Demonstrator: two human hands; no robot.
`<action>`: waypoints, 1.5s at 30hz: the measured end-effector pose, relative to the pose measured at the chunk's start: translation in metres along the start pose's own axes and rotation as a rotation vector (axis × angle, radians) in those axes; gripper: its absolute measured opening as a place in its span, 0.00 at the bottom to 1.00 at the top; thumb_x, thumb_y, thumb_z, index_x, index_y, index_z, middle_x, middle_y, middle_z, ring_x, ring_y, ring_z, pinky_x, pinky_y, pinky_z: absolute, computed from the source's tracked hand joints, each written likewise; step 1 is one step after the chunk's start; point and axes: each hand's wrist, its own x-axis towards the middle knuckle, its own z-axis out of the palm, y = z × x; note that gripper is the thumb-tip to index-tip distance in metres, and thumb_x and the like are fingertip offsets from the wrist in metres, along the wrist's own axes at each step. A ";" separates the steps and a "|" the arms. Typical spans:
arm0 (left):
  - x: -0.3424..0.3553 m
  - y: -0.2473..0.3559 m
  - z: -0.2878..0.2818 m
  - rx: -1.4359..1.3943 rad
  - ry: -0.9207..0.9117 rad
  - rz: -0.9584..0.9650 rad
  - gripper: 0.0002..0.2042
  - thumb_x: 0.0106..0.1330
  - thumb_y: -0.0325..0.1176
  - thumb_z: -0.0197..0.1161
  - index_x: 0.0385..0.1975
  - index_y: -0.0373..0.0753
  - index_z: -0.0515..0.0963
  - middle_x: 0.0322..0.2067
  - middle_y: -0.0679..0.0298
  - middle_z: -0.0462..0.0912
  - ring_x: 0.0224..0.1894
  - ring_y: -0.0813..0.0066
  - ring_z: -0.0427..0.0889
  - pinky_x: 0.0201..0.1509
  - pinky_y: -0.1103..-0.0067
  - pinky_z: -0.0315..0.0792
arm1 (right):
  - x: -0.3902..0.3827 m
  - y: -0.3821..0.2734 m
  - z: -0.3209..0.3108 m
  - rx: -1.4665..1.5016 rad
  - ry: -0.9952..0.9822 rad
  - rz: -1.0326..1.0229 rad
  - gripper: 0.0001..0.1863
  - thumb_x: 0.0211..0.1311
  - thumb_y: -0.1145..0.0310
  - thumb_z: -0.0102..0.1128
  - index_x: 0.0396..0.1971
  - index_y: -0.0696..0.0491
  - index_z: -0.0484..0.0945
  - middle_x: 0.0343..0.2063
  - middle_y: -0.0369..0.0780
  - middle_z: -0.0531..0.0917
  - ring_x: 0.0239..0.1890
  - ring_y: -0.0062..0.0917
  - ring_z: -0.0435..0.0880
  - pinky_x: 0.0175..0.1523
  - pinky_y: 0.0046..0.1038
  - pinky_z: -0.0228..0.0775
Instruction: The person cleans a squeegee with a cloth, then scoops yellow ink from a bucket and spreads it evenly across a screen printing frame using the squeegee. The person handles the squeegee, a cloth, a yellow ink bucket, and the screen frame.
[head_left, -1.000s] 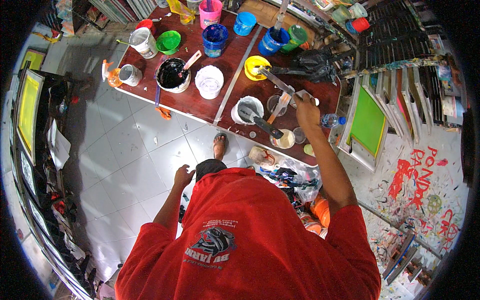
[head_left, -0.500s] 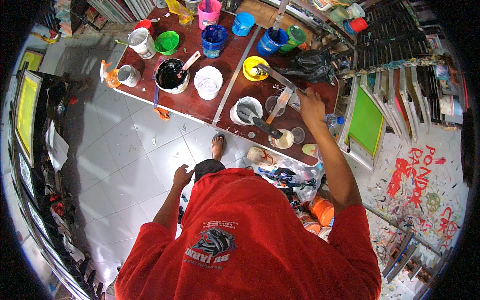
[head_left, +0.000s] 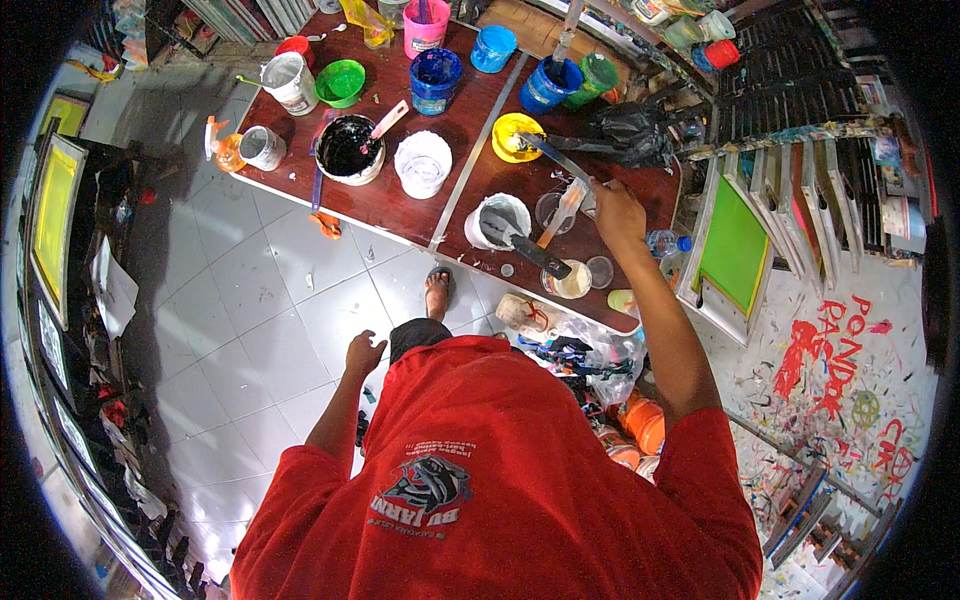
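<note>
My right hand (head_left: 618, 210) is closed round the near end of a long, flat grey stirring stick (head_left: 560, 158). The stick's far end reaches over the rim into a yellow paint bucket (head_left: 508, 126) with pale paint in it. My left hand (head_left: 366, 350) hangs by my side above the floor, holding nothing, with its fingers loosely bent and apart. Nearer to me, a white bucket of grey paint (head_left: 493, 213) has a dark-handled spatula (head_left: 535, 252) lying across it. A spatula with an orange handle (head_left: 560, 217) lies beside that bucket.
More paint tubs stand on the red-brown table (head_left: 300, 185), including a black paint tub (head_left: 350, 150), a white tub (head_left: 423, 165) and a blue bucket (head_left: 435, 85). A spray bottle (head_left: 226, 150) is at the left edge. Framed screens (head_left: 735, 245) lean at right.
The stick in my right hand has shifted slightly, its tip still at the yellow bucket. My left hand has barely moved.
</note>
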 end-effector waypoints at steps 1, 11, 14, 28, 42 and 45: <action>0.000 -0.001 0.000 0.006 0.001 -0.002 0.24 0.54 0.46 0.64 0.44 0.32 0.75 0.38 0.45 0.81 0.42 0.53 0.81 0.47 0.67 0.74 | 0.000 -0.003 -0.004 -0.015 0.034 -0.002 0.18 0.56 0.71 0.51 0.48 0.46 0.77 0.34 0.44 0.79 0.36 0.38 0.81 0.37 0.37 0.74; 0.004 -0.004 0.002 0.007 0.016 0.001 0.24 0.54 0.46 0.65 0.44 0.32 0.74 0.36 0.47 0.82 0.42 0.55 0.81 0.46 0.67 0.74 | -0.008 -0.009 -0.035 0.028 0.052 0.011 0.25 0.47 0.72 0.59 0.50 0.46 0.74 0.40 0.43 0.78 0.39 0.39 0.81 0.38 0.36 0.77; 0.005 -0.005 0.002 0.019 0.024 0.020 0.24 0.54 0.46 0.66 0.43 0.33 0.74 0.36 0.48 0.82 0.40 0.56 0.82 0.45 0.68 0.75 | -0.013 -0.008 -0.036 0.057 0.097 0.024 0.24 0.49 0.72 0.58 0.51 0.46 0.74 0.41 0.43 0.78 0.39 0.40 0.81 0.39 0.37 0.77; 0.008 -0.005 -0.009 0.024 0.013 -0.011 0.25 0.53 0.47 0.66 0.44 0.32 0.75 0.37 0.46 0.81 0.42 0.54 0.81 0.47 0.67 0.75 | -0.030 -0.010 -0.018 0.108 0.128 0.115 0.18 0.56 0.70 0.53 0.47 0.46 0.78 0.39 0.43 0.79 0.36 0.40 0.80 0.38 0.38 0.75; 0.007 -0.017 -0.012 0.041 0.009 0.008 0.24 0.54 0.45 0.65 0.42 0.31 0.75 0.36 0.46 0.81 0.41 0.53 0.81 0.46 0.67 0.75 | -0.038 -0.012 -0.035 0.195 0.188 0.103 0.21 0.55 0.70 0.53 0.51 0.45 0.76 0.43 0.44 0.79 0.37 0.40 0.81 0.38 0.39 0.77; 0.011 -0.023 -0.009 0.036 0.026 0.016 0.24 0.54 0.45 0.65 0.42 0.31 0.75 0.35 0.45 0.82 0.41 0.53 0.81 0.46 0.67 0.75 | -0.039 -0.016 -0.042 0.188 0.203 0.116 0.19 0.55 0.70 0.53 0.50 0.45 0.77 0.41 0.43 0.79 0.36 0.40 0.81 0.37 0.39 0.77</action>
